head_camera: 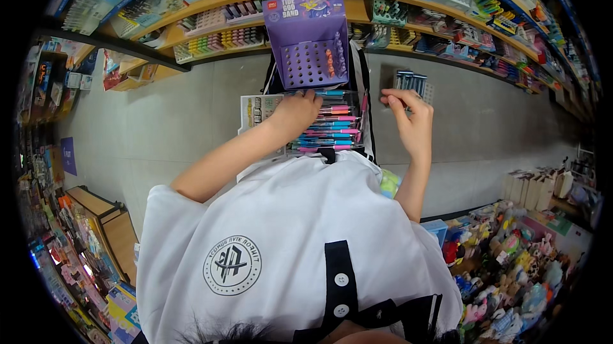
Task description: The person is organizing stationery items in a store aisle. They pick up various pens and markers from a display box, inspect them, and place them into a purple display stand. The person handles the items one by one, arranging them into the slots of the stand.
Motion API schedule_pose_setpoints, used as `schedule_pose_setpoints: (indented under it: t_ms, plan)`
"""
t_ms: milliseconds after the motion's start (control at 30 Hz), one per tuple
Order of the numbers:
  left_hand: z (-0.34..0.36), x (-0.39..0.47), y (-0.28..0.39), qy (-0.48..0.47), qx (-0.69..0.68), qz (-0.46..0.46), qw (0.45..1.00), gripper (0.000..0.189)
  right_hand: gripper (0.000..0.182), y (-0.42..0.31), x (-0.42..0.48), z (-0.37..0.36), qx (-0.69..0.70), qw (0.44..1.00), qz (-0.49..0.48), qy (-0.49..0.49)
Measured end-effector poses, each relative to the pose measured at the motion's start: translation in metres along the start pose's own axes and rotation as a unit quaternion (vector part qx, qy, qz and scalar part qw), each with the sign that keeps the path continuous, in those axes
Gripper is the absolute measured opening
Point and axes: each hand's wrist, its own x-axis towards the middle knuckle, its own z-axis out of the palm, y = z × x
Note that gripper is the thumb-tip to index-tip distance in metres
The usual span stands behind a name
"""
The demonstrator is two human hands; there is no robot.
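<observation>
My left hand [299, 108] reaches over the upper left part of a clear tray of pink and blue pens [335, 131], its fingertips by the tray's far edge; whether they grip anything is hidden. Held in the air right of the tray, my right hand [413, 116] has bent fingers, apart and with nothing seen between them. Just beyond the pens stands a purple cardboard pen display [306, 23] with rows of holes; a few orange and purple figure-shaped pens [330, 63] stand at its right side. A pink pen [364, 102] lies lengthwise along the tray's right edge.
A small rack of dark pens [411, 81] stands beyond my right hand, low near the floor. Curved-looking stationery shelves [230, 23] cross the far side. Plush toys [517, 267] fill a display at lower right; a wooden stand [103, 219] is at lower left.
</observation>
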Motion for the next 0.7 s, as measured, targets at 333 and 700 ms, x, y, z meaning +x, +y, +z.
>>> schedule_pose_setpoints:
  t_ms: [333,700]
  plan:
    - [-0.001,-0.012,-0.014,0.109,-0.021,0.112,0.987,0.024,0.013,0.007,-0.002,0.002,0.005,1.0,0.019,-0.013]
    - [0.0,-0.022,-0.012,0.058,0.025,0.046,0.997,0.026,0.012,0.02,-0.015,0.036,0.0,0.997,0.005,-0.081]
